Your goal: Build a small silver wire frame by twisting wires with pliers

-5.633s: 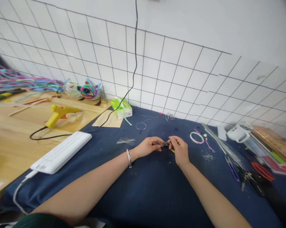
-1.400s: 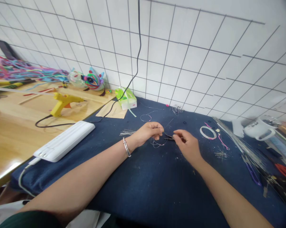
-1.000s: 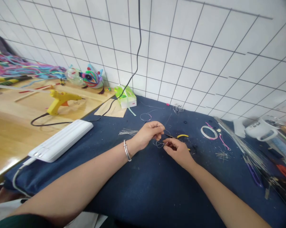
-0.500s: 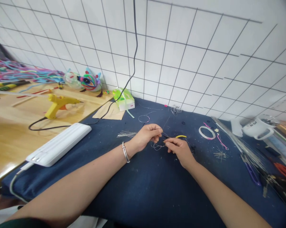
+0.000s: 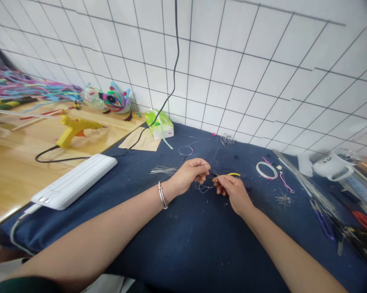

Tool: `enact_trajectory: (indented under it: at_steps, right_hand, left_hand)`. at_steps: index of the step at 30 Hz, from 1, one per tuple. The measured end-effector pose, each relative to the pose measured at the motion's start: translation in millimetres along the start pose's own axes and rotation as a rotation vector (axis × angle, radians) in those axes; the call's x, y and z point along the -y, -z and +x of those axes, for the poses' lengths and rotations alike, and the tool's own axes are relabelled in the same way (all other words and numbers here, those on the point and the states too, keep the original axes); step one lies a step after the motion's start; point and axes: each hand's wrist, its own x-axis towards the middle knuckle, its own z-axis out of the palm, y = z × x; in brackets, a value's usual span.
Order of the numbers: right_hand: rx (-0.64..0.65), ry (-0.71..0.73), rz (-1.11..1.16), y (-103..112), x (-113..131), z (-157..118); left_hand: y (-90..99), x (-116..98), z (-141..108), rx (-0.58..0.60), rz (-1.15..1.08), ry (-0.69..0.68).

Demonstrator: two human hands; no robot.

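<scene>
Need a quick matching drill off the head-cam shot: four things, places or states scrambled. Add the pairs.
Things:
1. left hand
2. yellow-handled pliers
3. glue gun
4. white mug

Places or states:
A. on the wooden tabletop
B. near the wall, toward the picture's right edge
C. above the dark blue cloth, silver bracelet at its wrist
D. partly hidden behind the right hand

Pairs: 1-C, 2-D, 3-A, 4-B
</scene>
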Motion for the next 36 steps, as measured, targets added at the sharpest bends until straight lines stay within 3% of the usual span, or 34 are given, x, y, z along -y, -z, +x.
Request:
enact_trajectory:
  at_steps: [20, 36]
  right_hand:
    - [0.019, -0.002, -0.022, 1.9, -1.2, -0.1]
    - [0.016, -0.017, 0.151, 5.7, -6.7, 3.1]
  left_hand:
    - [-2.6, 3.3, -1.8, -0.015, -0.008, 0.006]
    - [-10.6, 11.0, -3.5, -0.030, -0.043, -0.060]
